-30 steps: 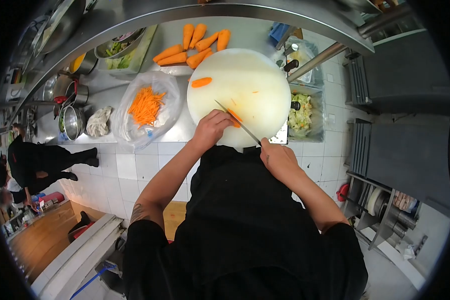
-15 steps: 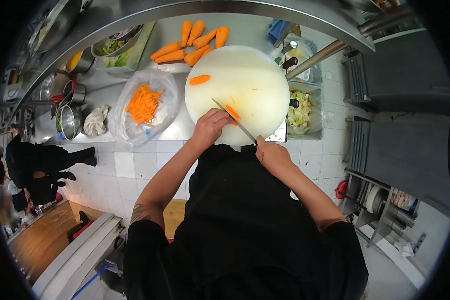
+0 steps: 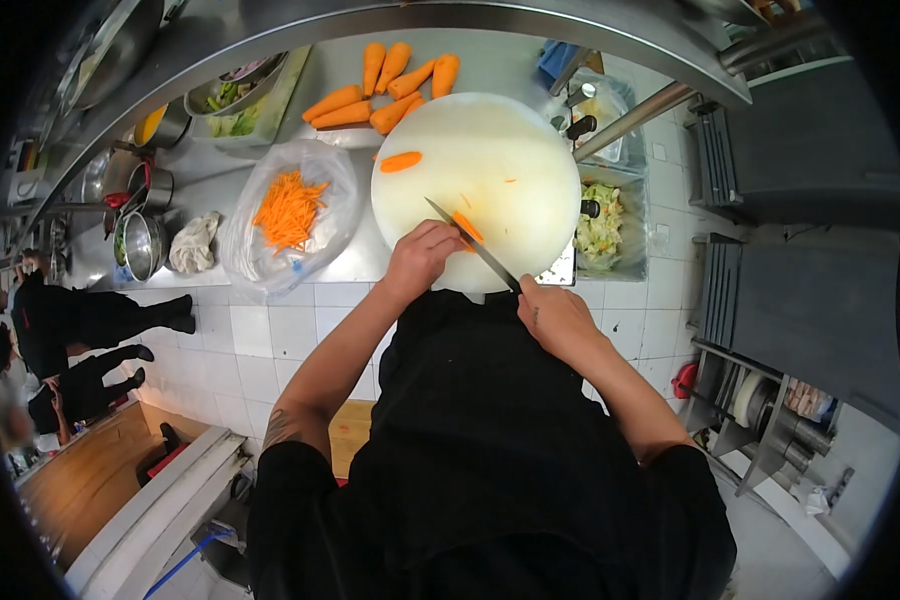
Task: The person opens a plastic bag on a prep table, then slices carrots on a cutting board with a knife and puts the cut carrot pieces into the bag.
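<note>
My right hand (image 3: 550,310) is closed round the handle of a knife (image 3: 490,257), whose blade points up and left over the round white cutting board (image 3: 520,150). My left hand (image 3: 420,257) has its fingers pressed together on a piece of carrot at the blade's left side, partly hidden by the fingers. Orange carrot slices (image 3: 468,227) lie along the blade's right side. A larger cut carrot piece (image 3: 401,162) rests at the board's upper left. Left of the board, a clear plastic bag (image 3: 334,190) holds shredded carrot (image 3: 288,210).
Several whole carrots (image 3: 394,66) lie behind the board. A crumpled cloth (image 3: 194,243) and a metal bowl (image 3: 142,245) stand at the left. A bin of chopped vegetables (image 3: 600,228) is at the right. Other people in black (image 3: 65,318) are at the far left.
My hands and the knife have moved only slightly at the board. At the far left, a second person's legs have come further into view.
</note>
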A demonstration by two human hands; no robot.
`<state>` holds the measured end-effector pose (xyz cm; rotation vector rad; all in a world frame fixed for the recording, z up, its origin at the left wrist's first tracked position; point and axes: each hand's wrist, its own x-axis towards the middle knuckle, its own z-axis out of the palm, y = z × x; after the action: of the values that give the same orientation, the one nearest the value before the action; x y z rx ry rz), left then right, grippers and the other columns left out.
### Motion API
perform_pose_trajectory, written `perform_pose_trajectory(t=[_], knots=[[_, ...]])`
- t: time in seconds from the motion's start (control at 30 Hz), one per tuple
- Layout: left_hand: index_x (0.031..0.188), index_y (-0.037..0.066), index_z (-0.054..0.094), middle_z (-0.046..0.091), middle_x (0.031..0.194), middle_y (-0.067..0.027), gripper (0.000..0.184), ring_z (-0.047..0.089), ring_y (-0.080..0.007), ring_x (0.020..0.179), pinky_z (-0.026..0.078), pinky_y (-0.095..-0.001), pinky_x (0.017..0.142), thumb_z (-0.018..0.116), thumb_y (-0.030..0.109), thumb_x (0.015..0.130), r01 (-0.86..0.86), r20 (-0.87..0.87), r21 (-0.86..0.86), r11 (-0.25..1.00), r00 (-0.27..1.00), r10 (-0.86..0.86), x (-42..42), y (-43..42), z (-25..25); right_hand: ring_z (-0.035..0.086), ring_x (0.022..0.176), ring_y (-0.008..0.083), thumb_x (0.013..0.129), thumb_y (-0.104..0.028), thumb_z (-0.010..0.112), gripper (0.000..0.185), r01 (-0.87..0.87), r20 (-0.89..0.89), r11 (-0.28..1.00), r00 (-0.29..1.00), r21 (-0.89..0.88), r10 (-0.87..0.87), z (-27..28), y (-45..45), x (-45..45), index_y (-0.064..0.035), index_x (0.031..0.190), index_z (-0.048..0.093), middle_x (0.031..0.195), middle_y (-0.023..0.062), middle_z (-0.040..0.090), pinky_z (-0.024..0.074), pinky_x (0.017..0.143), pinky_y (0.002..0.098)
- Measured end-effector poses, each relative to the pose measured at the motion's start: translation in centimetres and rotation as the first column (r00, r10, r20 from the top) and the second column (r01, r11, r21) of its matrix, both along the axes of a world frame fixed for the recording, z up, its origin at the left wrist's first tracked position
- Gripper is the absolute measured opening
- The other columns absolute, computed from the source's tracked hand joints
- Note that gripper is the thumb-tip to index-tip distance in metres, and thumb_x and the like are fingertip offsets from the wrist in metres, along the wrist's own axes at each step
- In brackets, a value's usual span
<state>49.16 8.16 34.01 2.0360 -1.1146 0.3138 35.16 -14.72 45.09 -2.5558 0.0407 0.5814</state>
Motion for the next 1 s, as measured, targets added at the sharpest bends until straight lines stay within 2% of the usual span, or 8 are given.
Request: perform_pose_trajectory(t=[0.2, 0.4, 0.47, 0.53, 0.6, 0.7, 0.77, 1.0], knots=[[0.092, 0.008, 0.08, 0.076, 0.101, -0.0031, 0.026, 0.074, -0.0242, 0.098, 0.064, -0.0368, 0.082, 0.072, -0.009, 0.074, -0.008, -0.014, 0.01, 1.0, 1.0, 0.008, 0.0, 0.1, -0.6, 0.071, 0.081, 0.049, 0.105, -0.017, 0.061, 0.018, -0.003, 0.009, 0.998, 1.0, 0.063, 0.002, -4.0, -0.5, 0.1, -0.0004, 0.108, 0.054, 0.081, 0.0271, 0.07, 0.0542, 0.073, 0.059], [0.094, 0.008, 0.079, 0.078, 0.107, -0.005, 0.023, 0.074, -0.0273, 0.099, 0.063, -0.0388, 0.086, 0.072, -0.008, 0.08, 0.005, -0.082, 0.012, 1.0, 0.997, -0.004, 0.2, 0.2, -0.3, 0.066, 0.075, 0.0494, 0.107, -0.018, 0.063, 0.02, 0.114, 0.023, 0.972, 0.992, 0.207, -0.121, -2.4, -3.1, -0.3, -0.0015, 0.108, 0.052, 0.077, 0.0262, 0.066, 0.0509, 0.068, 0.0535], [0.098, 0.007, 0.079, 0.079, 0.11, -0.0093, 0.02, 0.073, -0.0319, 0.101, 0.061, -0.0414, 0.089, 0.071, -0.008, 0.086, -0.099, -0.116, -0.037, 0.994, 0.989, 0.094, 1.0, 0.1, -0.3, 0.064, 0.073, 0.0495, 0.107, -0.018, 0.063, 0.02, 0.159, 0.025, 0.961, 0.985, 0.225, -0.169, -1.6, -4.0, -0.3, -0.0006, 0.105, 0.053, 0.076, 0.0258, 0.065, 0.0501, 0.068, 0.0516], [0.109, 0.006, 0.077, 0.078, 0.113, -0.0128, 0.022, 0.071, -0.0363, 0.107, 0.058, -0.044, 0.096, 0.071, -0.005, 0.091, -0.241, -0.109, -0.068, 0.968, 0.966, 0.233, 3.4, 1.1, 0.2, 0.068, 0.081, 0.0517, 0.106, -0.02, 0.063, 0.021, 0.172, -0.035, 0.965, 0.985, 0.199, -0.168, -1.0, -4.4, -0.3, -0.0015, 0.106, 0.054, 0.079, 0.0273, 0.068, 0.0526, 0.073, 0.0579], [0.126, 0.006, 0.071, 0.074, 0.124, -0.0156, 0.038, 0.068, -0.0405, 0.115, 0.054, -0.0465, 0.103, 0.075, -0.001, 0.089, -0.385, -0.13, 0.011, 0.923, 0.915, 0.383, 6.3, 2.0, 1.7, 0.068, 0.081, 0.0512, 0.105, -0.02, 0.063, 0.02, 0.06, -0.036, 0.983, 0.998, 0.172, -0.055, -1.4, -4.4, -0.8, -0.0015, 0.106, 0.054, 0.081, 0.0266, 0.069, 0.0531, 0.073, 0.0581], [0.12, 0.005, 0.074, 0.074, 0.123, -0.013, 0.035, 0.066, -0.0383, 0.115, 0.054, -0.0469, 0.101, 0.076, -0.003, 0.085, -0.407, -0.072, 0.038, 0.913, 0.91, 0.408, 9.6, 1.9, 2.7, 0.069, 0.082, 0.0509, 0.105, -0.02, 0.063, 0.02, -0.045, 0.043, 0.98, 0.998, 0.192, 0.037, -2.3, -3.8, -1.3, -0.0016, 0.107, 0.054, 0.082, 0.0261, 0.07, 0.0537, 0.074, 0.0587], [0.118, 0.006, 0.075, 0.074, 0.121, -0.012, 0.036, 0.066, -0.0368, 0.116, 0.055, -0.047, 0.101, 0.076, -0.005, 0.084, -0.255, -0.133, 0.25, 0.934, 0.947, 0.294, 10.9, 2.3, 1.9, 0.069, 0.082, 0.0508, 0.105, -0.02, 0.063, 0.021, -0.047, 0.026, 0.987, 0.999, 0.156, 0.043, -3.3, -3.8, -1.1, -0.0017, 0.107, 0.054, 0.082, 0.026, 0.071, 0.0538, 0.075, 0.0589], [0.118, 0.007, 0.074, 0.075, 0.122, -0.0104, 0.039, 0.067, -0.0367, 0.118, 0.056, -0.0456, 0.101, 0.077, -0.006, 0.082, -0.075, -0.206, 0.344, 0.936, 0.966, 0.154, 8.4, 3.3, 2.7, 0.069, 0.083, 0.0508, 0.105, -0.02, 0.063, 0.021, 0.111, -0.011, 0.978, 0.994, 0.177, -0.111, -3.3, -4.8, -0.7, -0.0015, 0.105, 0.055, 0.082, 0.0264, 0.071, 0.0536, 0.075, 0.0591]])
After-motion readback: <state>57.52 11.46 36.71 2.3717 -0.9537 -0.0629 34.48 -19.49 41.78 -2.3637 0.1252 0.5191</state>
